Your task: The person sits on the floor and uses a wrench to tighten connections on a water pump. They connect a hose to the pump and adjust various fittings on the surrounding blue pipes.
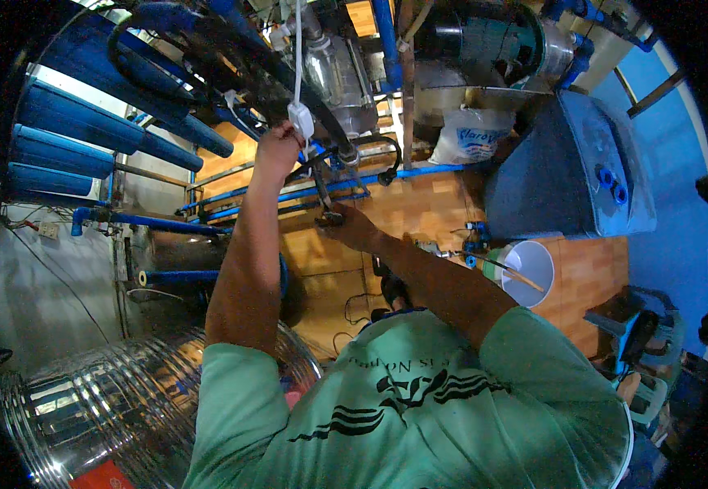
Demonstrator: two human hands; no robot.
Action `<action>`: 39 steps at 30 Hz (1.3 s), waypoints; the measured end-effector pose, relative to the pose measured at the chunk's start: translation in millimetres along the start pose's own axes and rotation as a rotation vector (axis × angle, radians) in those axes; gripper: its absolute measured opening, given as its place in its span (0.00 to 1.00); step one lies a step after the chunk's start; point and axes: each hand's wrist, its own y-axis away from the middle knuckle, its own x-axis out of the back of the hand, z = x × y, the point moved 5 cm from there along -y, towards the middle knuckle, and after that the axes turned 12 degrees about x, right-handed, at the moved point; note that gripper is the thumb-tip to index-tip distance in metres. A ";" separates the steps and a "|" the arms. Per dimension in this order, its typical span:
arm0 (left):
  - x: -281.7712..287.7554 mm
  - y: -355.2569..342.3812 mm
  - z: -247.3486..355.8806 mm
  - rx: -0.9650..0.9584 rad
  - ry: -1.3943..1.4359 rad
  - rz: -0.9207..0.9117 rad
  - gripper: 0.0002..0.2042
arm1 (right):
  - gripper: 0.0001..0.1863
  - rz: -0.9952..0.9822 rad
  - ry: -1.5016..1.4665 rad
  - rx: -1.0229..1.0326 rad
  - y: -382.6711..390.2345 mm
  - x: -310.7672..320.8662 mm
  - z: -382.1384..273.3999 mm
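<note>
My left hand (279, 145) is raised at the metal frame with its fingers curled closed. Right beside the fingertips hangs a white electrical socket (300, 121) on a white cord; what the fingers hold is hidden. Lower and to the right, my right hand (347, 225) is closed round the near end of a dark bar-shaped tool (321, 186), which points up toward the frame; its exact kind is too dim to tell. A black hose (386, 143) curves close to the tool. Behind the hands stands a shiny metal cylinder (333, 69).
Blue pipes (72, 114) fill the left, above a ribbed shiny tank (117, 407). A large blue covered box (570, 175) stands at right, near a white bucket (527, 273) with a stick. A white sack (472, 134) leans behind. Cables lie on the tiled floor (321, 285).
</note>
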 end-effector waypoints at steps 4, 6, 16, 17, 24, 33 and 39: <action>-2.8 7.5 -44.6 0.083 -0.192 -0.103 0.12 | 0.21 -0.175 0.709 0.158 60.6 44.9 21.5; -2.7 8.4 -45.6 -0.006 -0.066 -0.122 0.13 | 0.22 -0.177 0.058 0.125 76.8 73.9 24.0; -57.7 148.4 -123.8 -0.256 -0.146 0.073 0.11 | 0.18 0.739 0.983 0.001 152.9 153.3 -43.7; -98.3 154.7 -139.2 -0.168 -0.166 -0.113 0.13 | 0.18 0.767 0.890 0.016 162.0 171.6 -46.2; -307.4 193.9 -249.4 -0.314 -0.685 -0.492 0.21 | 0.17 0.855 0.423 -0.019 197.1 282.9 -67.3; -395.2 199.5 -301.2 -0.357 -0.922 -0.888 0.10 | 0.22 1.048 0.678 0.425 229.3 327.5 -127.4; -412.8 196.4 -323.6 -0.204 -1.055 -0.995 0.11 | 0.44 1.209 1.751 0.649 218.8 419.4 -116.7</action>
